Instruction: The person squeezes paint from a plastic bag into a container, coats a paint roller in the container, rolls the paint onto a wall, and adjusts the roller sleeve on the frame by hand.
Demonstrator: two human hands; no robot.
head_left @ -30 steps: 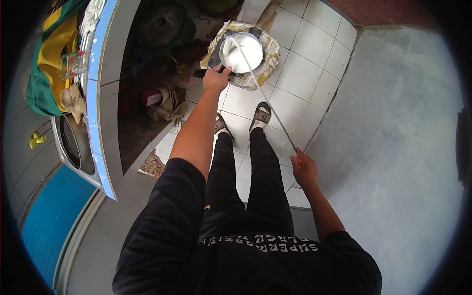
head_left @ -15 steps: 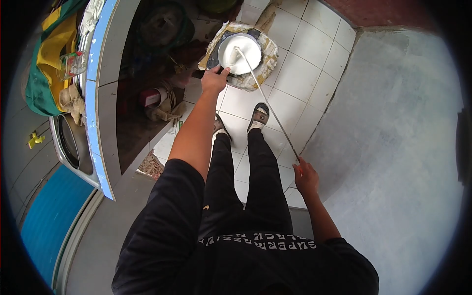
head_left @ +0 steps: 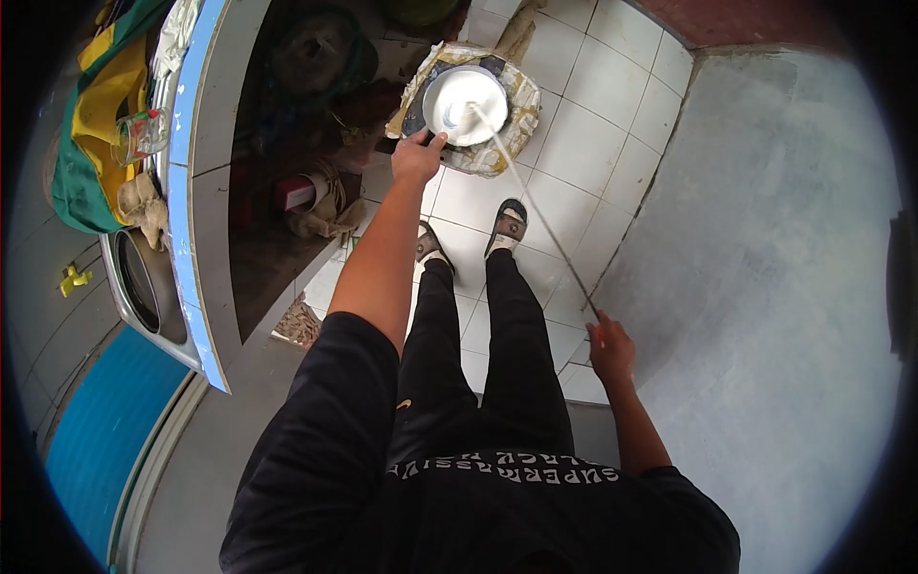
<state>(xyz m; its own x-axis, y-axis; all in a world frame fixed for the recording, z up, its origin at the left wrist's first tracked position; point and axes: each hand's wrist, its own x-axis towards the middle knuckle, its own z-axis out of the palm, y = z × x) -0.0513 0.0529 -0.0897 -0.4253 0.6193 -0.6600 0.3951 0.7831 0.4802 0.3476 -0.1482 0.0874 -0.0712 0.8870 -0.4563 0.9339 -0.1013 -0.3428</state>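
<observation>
A round bucket holding white, paint-like liquid stands on a crumpled, stained sack on the floor. My left hand is closed at its near rim, thumb on the edge; the other fingers are partly hidden. Lower right, my right hand is wrapped round the end of a long thin rod. The rod slants up and left into the bucket. Its far part is coated white, and its tip is blurred in the liquid.
My sandalled feet stand on white floor tiles below the bucket. At left is a blue-edged counter with a sink, a glass and cloths. Dark shelf space under it holds clutter. A grey wall rises at right.
My right hand has moved slightly right and down with the rod. The rod's tip has shifted right within the bucket. My left hand stays at the rim.
</observation>
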